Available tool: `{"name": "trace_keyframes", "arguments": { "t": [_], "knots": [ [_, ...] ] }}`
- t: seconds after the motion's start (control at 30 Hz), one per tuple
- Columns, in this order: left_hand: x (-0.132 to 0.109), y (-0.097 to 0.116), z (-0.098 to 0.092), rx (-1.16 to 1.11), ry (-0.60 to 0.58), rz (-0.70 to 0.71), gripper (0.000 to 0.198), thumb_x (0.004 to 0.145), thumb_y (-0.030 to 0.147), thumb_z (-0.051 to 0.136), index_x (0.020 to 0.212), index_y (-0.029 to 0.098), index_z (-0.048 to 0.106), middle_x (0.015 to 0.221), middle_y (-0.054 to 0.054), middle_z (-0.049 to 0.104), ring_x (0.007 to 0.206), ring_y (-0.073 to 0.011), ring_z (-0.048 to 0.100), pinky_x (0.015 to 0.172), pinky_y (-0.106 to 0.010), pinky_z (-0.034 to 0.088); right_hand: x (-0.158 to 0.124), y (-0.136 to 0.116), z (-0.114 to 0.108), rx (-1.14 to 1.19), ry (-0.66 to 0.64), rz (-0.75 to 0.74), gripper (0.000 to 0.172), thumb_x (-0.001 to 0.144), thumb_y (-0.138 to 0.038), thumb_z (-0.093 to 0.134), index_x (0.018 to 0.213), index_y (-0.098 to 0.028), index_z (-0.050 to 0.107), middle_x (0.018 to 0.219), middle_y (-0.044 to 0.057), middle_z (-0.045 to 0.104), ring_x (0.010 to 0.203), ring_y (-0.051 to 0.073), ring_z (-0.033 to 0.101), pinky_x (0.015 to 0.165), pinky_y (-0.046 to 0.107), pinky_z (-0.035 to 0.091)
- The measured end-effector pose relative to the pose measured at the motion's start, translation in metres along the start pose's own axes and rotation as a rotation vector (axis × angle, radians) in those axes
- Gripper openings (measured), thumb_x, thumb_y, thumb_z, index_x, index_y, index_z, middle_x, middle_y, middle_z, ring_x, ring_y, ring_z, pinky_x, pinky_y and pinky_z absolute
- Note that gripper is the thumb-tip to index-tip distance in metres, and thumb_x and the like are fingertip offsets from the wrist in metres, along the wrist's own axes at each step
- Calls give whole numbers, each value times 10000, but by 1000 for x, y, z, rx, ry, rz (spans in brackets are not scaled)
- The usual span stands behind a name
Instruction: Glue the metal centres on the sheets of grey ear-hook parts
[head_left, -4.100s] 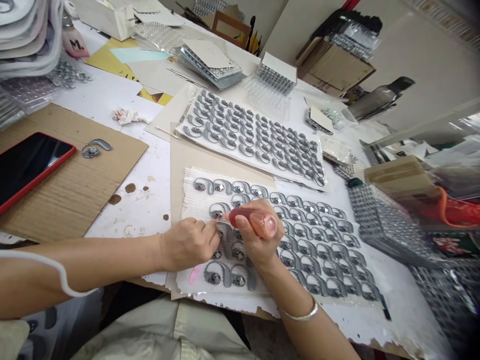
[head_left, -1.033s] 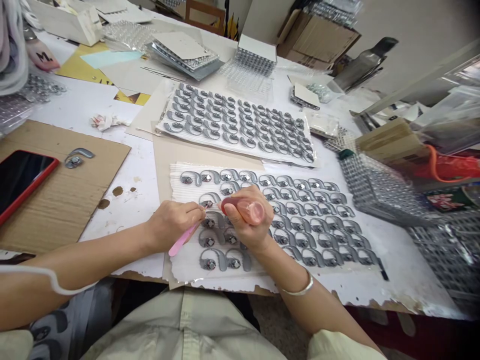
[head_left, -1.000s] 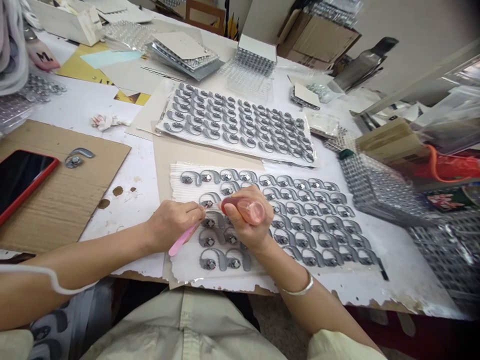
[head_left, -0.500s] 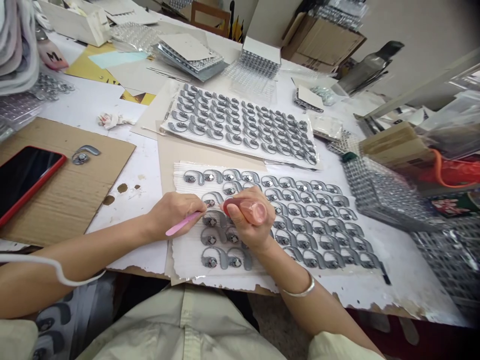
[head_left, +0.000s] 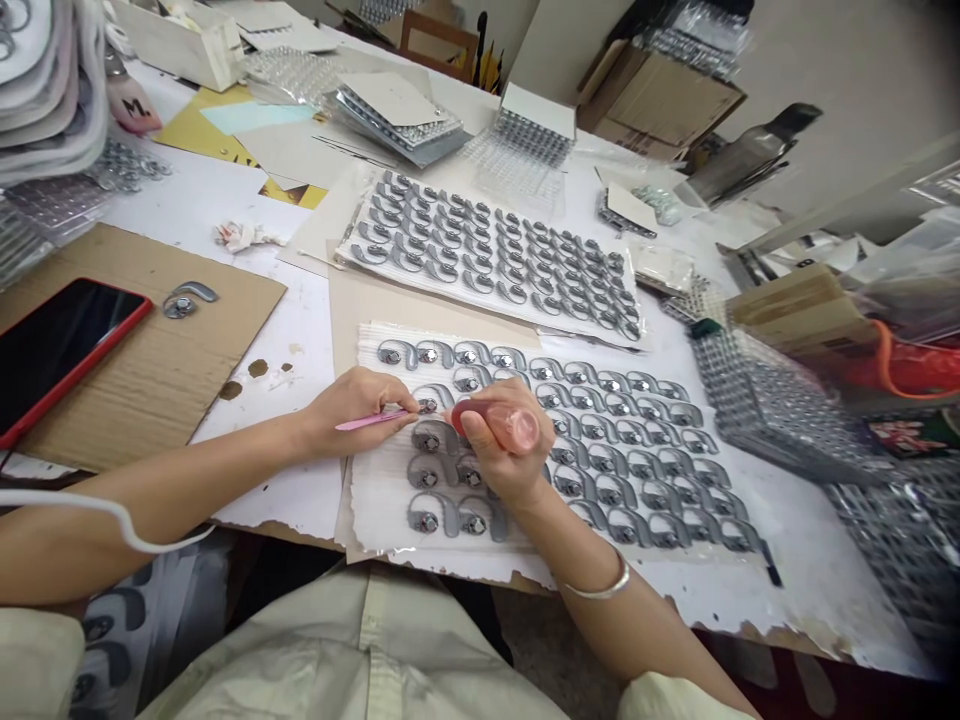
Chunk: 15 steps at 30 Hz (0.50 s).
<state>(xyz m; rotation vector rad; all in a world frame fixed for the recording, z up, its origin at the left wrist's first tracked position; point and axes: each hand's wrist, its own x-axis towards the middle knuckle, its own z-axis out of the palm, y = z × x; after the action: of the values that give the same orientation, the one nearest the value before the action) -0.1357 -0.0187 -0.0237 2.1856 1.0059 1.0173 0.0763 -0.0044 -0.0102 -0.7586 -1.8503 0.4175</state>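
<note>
My left hand [head_left: 367, 408] is closed on a thin pink stick [head_left: 367, 421], its tip beside a grey ear-hook piece [head_left: 430, 400] in the near sheet. Wrapped in my right hand [head_left: 512, 450] is a small reddish squeeze bottle [head_left: 499, 422], its nozzle pointing left towards the same piece. Whether nozzle or stick touches the piece I cannot tell. Rows of grey ear-hook pieces with shiny round studs lie on the white ribbed sheet [head_left: 382, 525] under both hands. My right hand hides some of them.
Beyond lies a second filled sheet [head_left: 457, 275]. To the left, a red-edged phone [head_left: 67, 350] and one loose ear-hook piece [head_left: 184, 299] rest on cardboard [head_left: 187, 380]. Stacked trays of shiny parts [head_left: 772, 400] stand at the right; a pink bottle [head_left: 133, 103] is back left.
The pink stick has turned flatter, its free end rising as my left hand shifts slightly. My right hand keeps the bottle at nearly the same spot. The whole view has shifted a little.
</note>
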Motion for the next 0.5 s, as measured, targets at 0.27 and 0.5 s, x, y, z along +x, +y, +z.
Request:
{"name": "trace_keyframes", "arguments": {
  "t": [0.27, 0.5],
  "knots": [
    [1, 1, -2, -38, -17, -49, 85, 830, 196, 620, 830, 144, 687, 806, -34, 723, 729, -120, 669, 670, -202, 505, 0, -2, 3, 5, -5, 5, 82, 767, -211, 657, 831, -195, 609, 712, 18, 630, 651, 159, 566, 603, 335, 475],
    [1, 2, -3, -40, -4, -54, 77, 820, 195, 624, 812, 156, 691, 796, -30, 727, 723, -127, 672, 661, -209, 510, 2, -5, 2, -34, 3, 19, 70, 783, -245, 638, 755, -200, 592, 688, 16, 627, 622, 158, 569, 579, 345, 475]
  ]
}}
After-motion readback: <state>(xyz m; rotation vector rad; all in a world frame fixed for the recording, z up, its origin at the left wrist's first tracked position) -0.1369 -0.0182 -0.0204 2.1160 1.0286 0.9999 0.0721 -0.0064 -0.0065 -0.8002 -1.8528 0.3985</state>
